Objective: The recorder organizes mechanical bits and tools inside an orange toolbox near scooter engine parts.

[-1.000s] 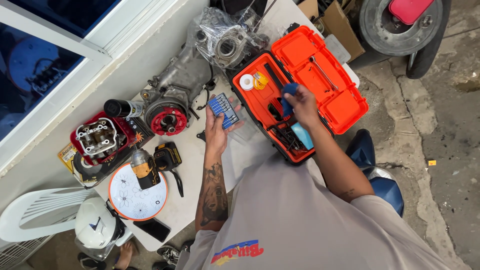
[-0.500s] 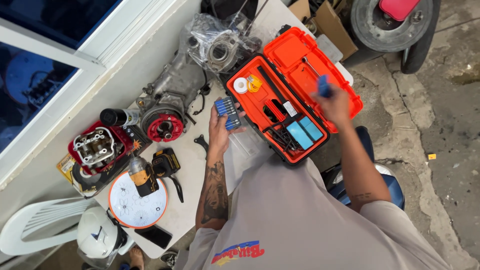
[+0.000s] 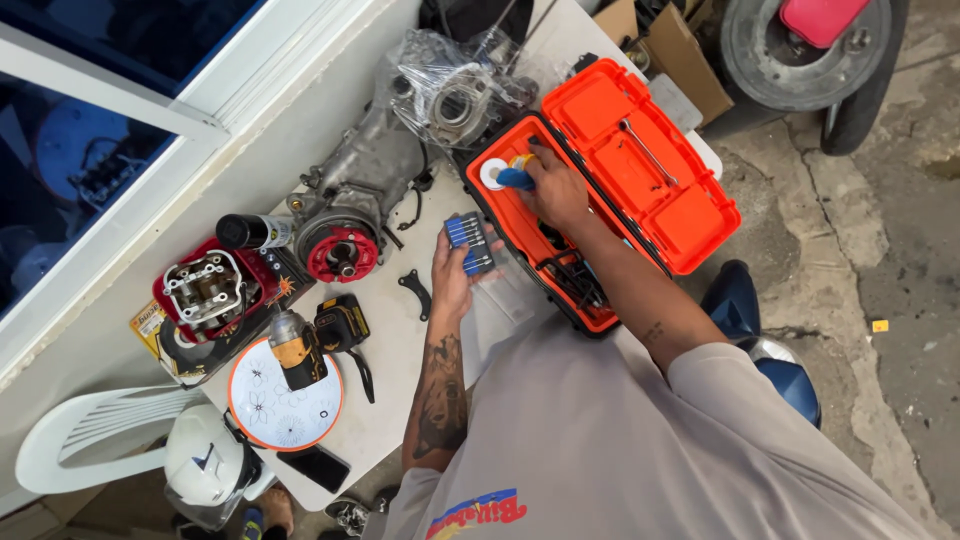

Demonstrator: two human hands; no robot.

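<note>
Gripping a blue bit set (image 3: 468,244), the left hand (image 3: 452,280) flanks the right hand (image 3: 556,192), clamped on a blue-handled tool (image 3: 516,179) inside the orange toolbox (image 3: 690,225).

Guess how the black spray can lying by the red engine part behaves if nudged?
The black spray can lies on its side on the table, so a nudge across its length would probably roll it. Its smooth round body looks slippery to pinch. Probably light for its size, though how full it is cannot be seen.

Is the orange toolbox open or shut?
Open: the orange toolbox has its lid swung back, and the right hand reaches into its tray.
</note>
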